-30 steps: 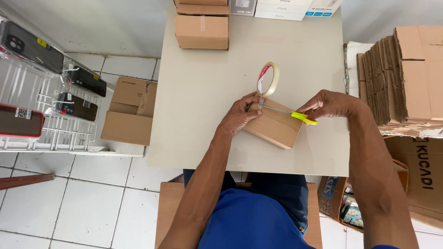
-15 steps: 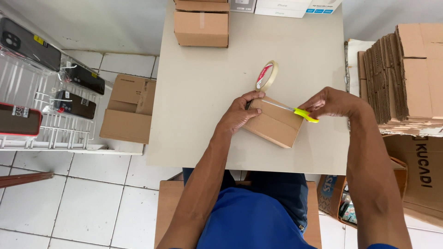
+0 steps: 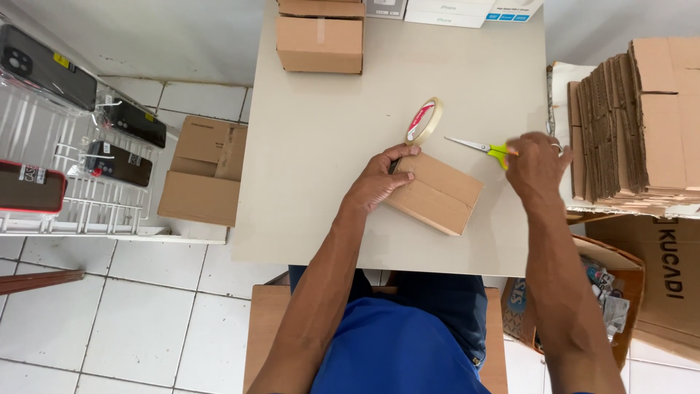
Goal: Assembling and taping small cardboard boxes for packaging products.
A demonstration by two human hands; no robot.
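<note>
The small cardboard box (image 3: 436, 192) lies on the tabletop (image 3: 321, 146) near its front edge, turned at an angle, with its flaps closed. The left hand (image 3: 379, 181) presses down on its left end, fingers spread flat over the top and the thumb side reaching toward the far corner; it does not grip anything, it only holds the box in place.

The change is at the other side. Half a second ago the right hand (image 3: 536, 162) was directly over the right end of the box, with the scissors (image 3: 481, 148) at the top edge where the tape strip ran. Now this hand has moved away to the right and a little up, and it is apart from the box. It is closed around the yellow-green handles, and the blades point left toward the tape roll (image 3: 425, 120). I cannot tell if the blades rest on the tabletop or are just above it.

The tape roll stands on its edge just behind the box, close to the fingertips of the left hand. In my judgement the strip is now cut, since the scissors have left the box and no tape can be seen between the roll and the box, though the strip is too thin to be sure.

Farther away, a second closed box (image 3: 319, 36) sits at the far edge of the tabletop. A stack of flat cartons (image 3: 642, 117) stands to the right, and a wire rack with phone cases (image 3: 65, 146) is at the left.
</note>
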